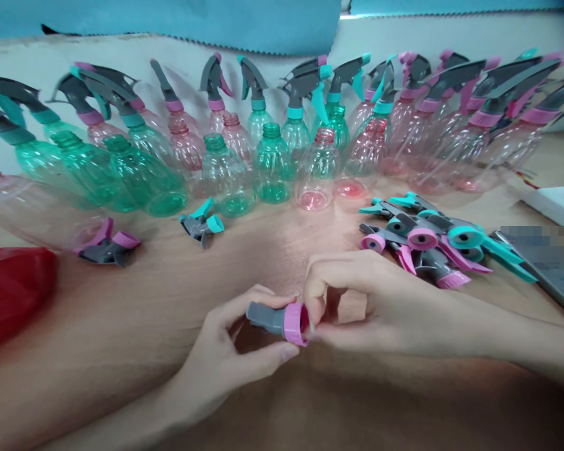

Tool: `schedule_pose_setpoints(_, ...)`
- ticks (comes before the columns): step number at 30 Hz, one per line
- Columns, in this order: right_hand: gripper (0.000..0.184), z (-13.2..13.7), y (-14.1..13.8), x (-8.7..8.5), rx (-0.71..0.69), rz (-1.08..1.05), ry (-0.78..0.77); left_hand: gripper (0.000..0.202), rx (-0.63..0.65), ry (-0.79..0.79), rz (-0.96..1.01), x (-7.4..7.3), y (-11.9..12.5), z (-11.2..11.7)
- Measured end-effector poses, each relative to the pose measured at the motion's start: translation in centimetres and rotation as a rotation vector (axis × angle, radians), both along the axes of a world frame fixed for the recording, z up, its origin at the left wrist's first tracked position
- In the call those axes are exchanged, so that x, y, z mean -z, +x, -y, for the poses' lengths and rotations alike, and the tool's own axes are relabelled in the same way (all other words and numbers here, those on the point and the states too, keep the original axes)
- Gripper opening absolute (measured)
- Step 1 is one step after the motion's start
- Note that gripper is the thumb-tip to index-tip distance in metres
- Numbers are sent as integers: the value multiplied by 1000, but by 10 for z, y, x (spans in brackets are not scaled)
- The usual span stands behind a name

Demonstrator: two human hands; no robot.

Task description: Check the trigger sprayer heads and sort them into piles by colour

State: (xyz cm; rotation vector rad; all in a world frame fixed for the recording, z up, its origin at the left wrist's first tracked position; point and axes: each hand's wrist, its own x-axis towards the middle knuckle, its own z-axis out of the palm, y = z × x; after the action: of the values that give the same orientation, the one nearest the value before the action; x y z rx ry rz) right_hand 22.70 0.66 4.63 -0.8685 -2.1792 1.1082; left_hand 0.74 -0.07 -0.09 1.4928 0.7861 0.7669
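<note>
Near the front of the table my left hand (235, 351) grips a grey spray head (269, 318) by its sides. Its pink collar (295, 324) faces right, toward my other hand. The fingertips of my right hand (357, 300) are pinched together at the collar's open mouth, touching its rim. Whatever they hold, if anything, is hidden. Loose spray heads (423, 238) in grey, pink and teal lie piled to the right. A teal-collared spray head (202, 224) and a pink-collared one (109, 244) lie apart on the left.
Clear green and pink bottles stand along the back; an uncapped green bottle (273, 166) is among them, and others wear spray heads. A pink bottle (37, 207) is at the left. A red item (14, 294) lies at the left edge, a dark flat device (545, 263) at the right.
</note>
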Motion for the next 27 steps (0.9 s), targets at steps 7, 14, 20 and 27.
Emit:
schedule_pose_setpoints(7, 10, 0, 0, -3, -72, 59, 181, 26, 141, 199, -252, -26, -3, -7)
schedule_pose_setpoints(14, 9, 7, -2, -10, -161, 29, 245, 20, 279, 492, -509, -59, -6, -5)
schedule_pose_setpoints(20, 11, 9, -2, -12, -185, -3, 234, 17, 259, 482, -388, -56, -5, -2)
schedule_pose_setpoints(27, 27, 17, -9, 1, -30, -189, 93, 31, 102, 505, -170, -41, -3, -1)
